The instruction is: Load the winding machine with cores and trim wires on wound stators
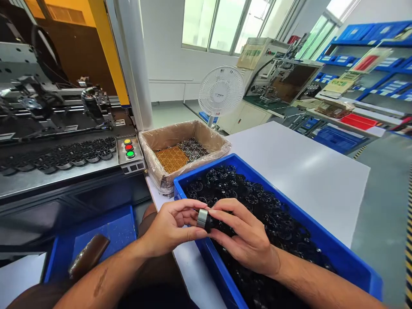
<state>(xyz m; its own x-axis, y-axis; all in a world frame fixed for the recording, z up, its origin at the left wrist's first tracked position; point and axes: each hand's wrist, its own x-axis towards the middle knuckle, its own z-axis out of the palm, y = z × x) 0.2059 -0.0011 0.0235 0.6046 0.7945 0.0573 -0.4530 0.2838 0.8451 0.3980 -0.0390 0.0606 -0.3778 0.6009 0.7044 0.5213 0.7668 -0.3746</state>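
In the head view, the person's left hand (174, 227) and right hand (244, 236) both pinch 1 small round part (202, 218) with a silver band and a black end. It is just below the middle of the frame, over the near left edge of a big blue bin (350, 266). Lots of black parts (251, 193) fill the bin. Above it, near the middle, sits a plastic-lined box (152, 159). A white fan (222, 91) stands at top middle. At left are 3 round buttons (129, 147): yellow, red and green.
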